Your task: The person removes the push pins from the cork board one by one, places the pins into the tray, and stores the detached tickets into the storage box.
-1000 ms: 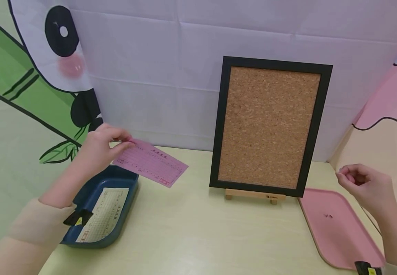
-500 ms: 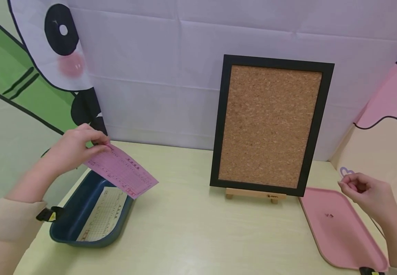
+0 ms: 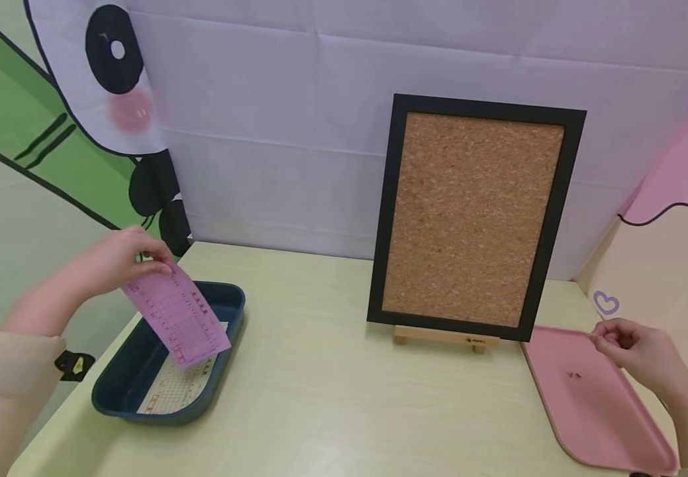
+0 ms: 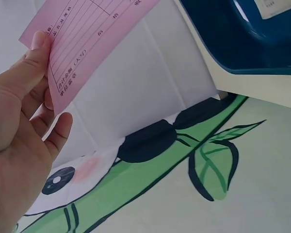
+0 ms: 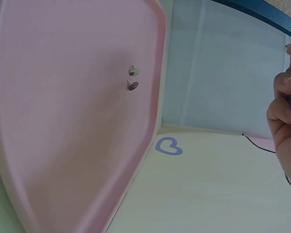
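My left hand (image 3: 120,262) pinches a pink printed receipt (image 3: 179,315) by its upper edge. The slip hangs tilted over a dark blue bin (image 3: 241,308), partly covering a cream printed receipt (image 3: 167,394) lying inside. In the left wrist view, thumb and fingers (image 4: 38,41) grip the pink paper near one end. Above the far right edge of a pink tray (image 3: 606,417), my right hand (image 3: 638,348) pinches what looks like a thumbtack, with only a tiny tip (image 5: 286,47) showing at the fingertips. Two metal thumbtacks (image 5: 133,85) lie on the tray.
A cork board (image 3: 475,218) in a black frame stands on a small wooden easel (image 3: 446,336) near the back of the table, right of the middle. Printed cloth (image 3: 260,99) hangs behind and at both sides.
My left hand has moved left and slightly down, bringing the pink receipt from beside the bin to above it and turning it steeper. The right hand has lowered a little.
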{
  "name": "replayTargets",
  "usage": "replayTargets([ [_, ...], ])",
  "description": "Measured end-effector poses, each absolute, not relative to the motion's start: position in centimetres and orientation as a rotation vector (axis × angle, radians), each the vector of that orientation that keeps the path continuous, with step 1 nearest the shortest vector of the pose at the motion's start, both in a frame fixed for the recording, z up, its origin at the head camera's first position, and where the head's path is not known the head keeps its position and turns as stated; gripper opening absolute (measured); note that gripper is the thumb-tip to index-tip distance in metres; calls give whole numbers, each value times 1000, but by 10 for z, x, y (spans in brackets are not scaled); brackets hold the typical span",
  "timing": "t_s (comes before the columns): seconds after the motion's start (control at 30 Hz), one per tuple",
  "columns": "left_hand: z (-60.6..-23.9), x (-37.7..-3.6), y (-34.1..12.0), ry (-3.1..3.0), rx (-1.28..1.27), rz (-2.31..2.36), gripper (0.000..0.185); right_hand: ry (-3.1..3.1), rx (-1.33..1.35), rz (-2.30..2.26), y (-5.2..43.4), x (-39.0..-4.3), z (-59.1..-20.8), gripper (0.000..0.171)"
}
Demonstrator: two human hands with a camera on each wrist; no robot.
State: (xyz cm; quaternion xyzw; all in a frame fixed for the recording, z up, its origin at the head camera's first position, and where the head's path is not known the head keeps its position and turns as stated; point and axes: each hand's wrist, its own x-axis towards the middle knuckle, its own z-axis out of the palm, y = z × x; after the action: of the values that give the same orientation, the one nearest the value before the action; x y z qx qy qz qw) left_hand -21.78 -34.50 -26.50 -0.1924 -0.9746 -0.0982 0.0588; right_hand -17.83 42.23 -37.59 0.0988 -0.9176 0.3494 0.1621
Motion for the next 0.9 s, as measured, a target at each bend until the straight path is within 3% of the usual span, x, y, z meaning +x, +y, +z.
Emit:
replayTargets([
  [0.27, -287, -233, -357, -3058, -657, -374, 8, -2672, 241, 1016, 428, -180, -385, 7],
  [0.9, -352, -255, -349, -3009, -959, -371, 13, -2783, 174, 1091, 439, -179, -411, 4],
])
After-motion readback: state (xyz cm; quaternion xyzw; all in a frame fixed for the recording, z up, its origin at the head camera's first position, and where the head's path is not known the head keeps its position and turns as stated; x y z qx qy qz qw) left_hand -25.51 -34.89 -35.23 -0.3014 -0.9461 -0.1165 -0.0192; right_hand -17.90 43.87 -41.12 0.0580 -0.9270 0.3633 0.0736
